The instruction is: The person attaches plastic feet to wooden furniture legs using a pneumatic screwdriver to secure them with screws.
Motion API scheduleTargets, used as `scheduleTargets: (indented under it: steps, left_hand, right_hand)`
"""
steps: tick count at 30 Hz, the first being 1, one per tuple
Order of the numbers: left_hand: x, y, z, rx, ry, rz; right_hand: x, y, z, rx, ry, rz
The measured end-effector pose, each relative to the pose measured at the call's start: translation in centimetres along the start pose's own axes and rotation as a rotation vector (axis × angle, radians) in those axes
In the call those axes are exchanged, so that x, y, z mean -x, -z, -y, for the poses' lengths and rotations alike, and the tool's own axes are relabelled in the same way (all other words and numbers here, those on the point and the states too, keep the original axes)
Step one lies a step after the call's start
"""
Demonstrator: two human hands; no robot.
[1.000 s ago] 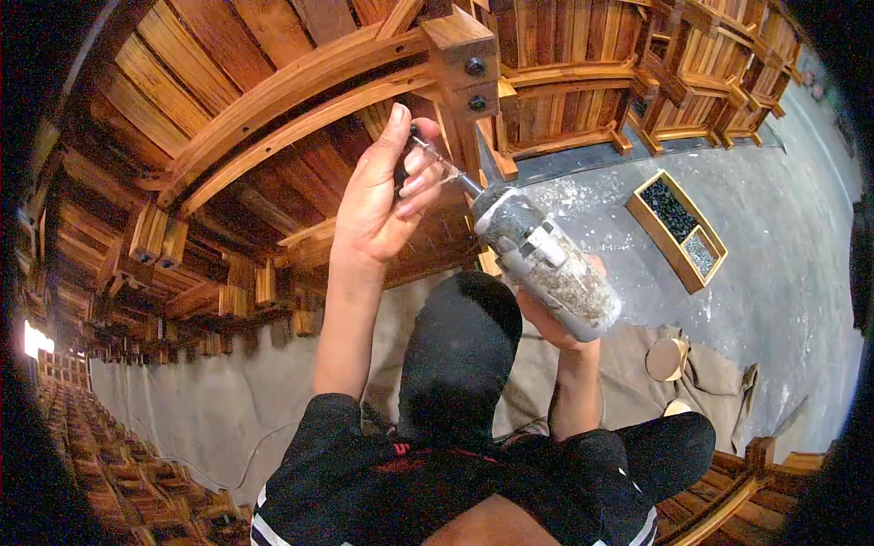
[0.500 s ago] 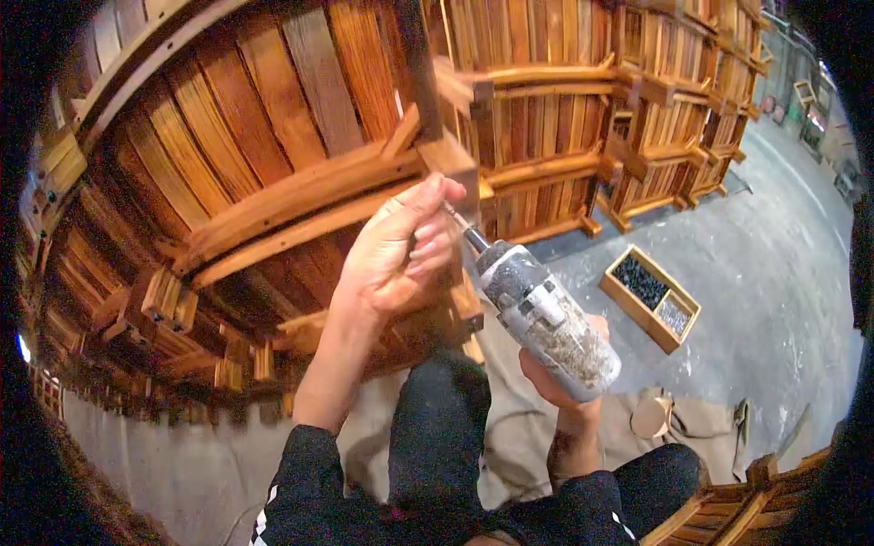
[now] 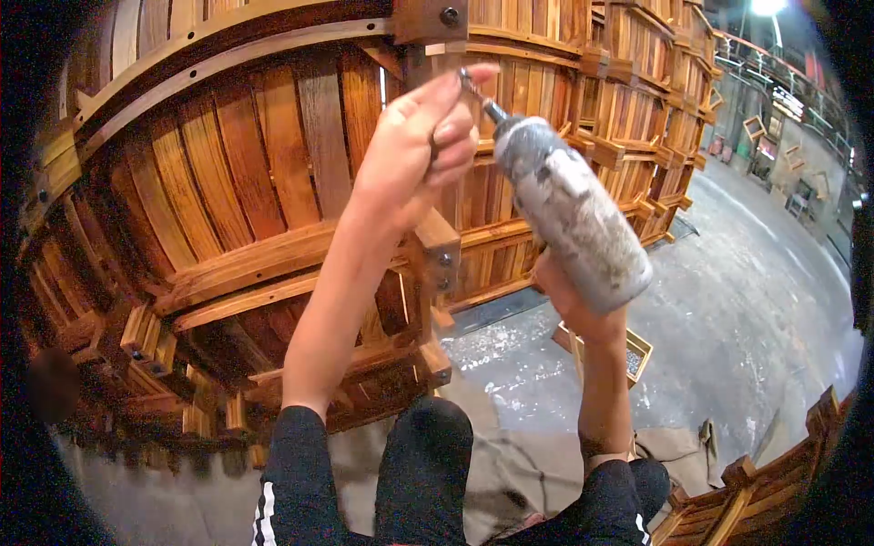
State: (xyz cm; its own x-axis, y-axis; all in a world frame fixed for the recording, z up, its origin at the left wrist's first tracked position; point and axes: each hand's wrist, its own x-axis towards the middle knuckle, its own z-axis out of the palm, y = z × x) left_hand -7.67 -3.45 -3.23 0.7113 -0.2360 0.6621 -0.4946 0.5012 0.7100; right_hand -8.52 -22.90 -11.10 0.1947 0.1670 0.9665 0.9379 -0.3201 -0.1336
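My right hand (image 3: 575,289) is wrapped round the handle of a worn, white-smeared power driver (image 3: 578,214). The driver tilts up and to the left, its thin bit (image 3: 480,96) reaching my left hand (image 3: 428,136). There my left thumb and forefinger pinch a small dark fastener (image 3: 465,75) at the bit's tip; its exact kind is too small to tell. Just above the fingers stands a wooden post (image 3: 428,23) with a black bolt head (image 3: 449,15) in it. The fingertips look apart from the wood.
Slatted wooden panels with curved rails (image 3: 264,241) fill the left. More stacked wooden frames (image 3: 628,118) stand behind. On the grey floor (image 3: 728,300), a wooden box (image 3: 642,355) of small metal parts is partly hidden by my right forearm. Another slatted piece (image 3: 746,491) lies lower right.
Both hands and the driver have risen towards the upper post. The view has tilted up, bringing the bolt head into sight, and my right forearm now covers part of the box.
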Motion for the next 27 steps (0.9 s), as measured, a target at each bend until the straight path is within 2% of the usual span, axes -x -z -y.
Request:
scheduleTargets:
  steps: [4,7,8,11,14,15,16,18,20,21,22,27]
  left_hand:
    - [-1.3,-0.6,-1.1,0.089,-0.035,0.062]
    - [-0.7,-1.0,-0.6,0.118,-0.056,0.071]
    - [-0.4,-0.8,-0.2,0.115,-0.043,0.082]
    - [0.4,-0.2,1.6,0.161,0.025,0.106]
    - [1.9,-0.3,2.6,0.164,0.254,0.094]
    - [3.3,-1.1,4.4,0.081,0.157,-0.032]
    - [4.1,-1.1,5.4,0.198,0.227,-0.040]
    - [6.0,-1.4,6.4,0.208,0.239,-0.037]
    - [6.9,-1.7,7.1,0.048,0.263,-0.100]
    - [6.8,-2.0,7.1,0.073,0.354,-0.121]
    - [6.3,-1.9,5.8,0.093,0.509,-0.030]
    - [5.7,-3.4,10.7,0.067,0.538,-0.040]
  right_hand:
    - [-1.8,0.3,0.2,-0.130,-0.155,-0.037]
    - [-0.6,0.5,0.9,-0.223,-0.320,-0.066]
    - [0.3,0.5,0.9,-0.214,-0.308,-0.070]
    - [5.0,0.6,0.9,-0.134,-0.421,-0.052]
    - [9.6,0.7,1.0,-0.068,-0.568,-0.040]
    - [10.7,0.8,1.2,-0.072,-0.603,-0.057]
    - [11.8,0.7,1.6,-0.087,-0.636,-0.080]
    - [13.8,0.6,2.1,-0.112,-0.706,-0.119]
    - [15.7,0.7,3.1,-0.130,-0.779,-0.150]
    - [16.4,0.6,3.3,-0.140,-0.814,-0.163]
    - [16.9,0.6,3.4,-0.152,-0.835,-0.178]
    - [19.3,1.0,3.8,-0.244,-0.950,-0.265]
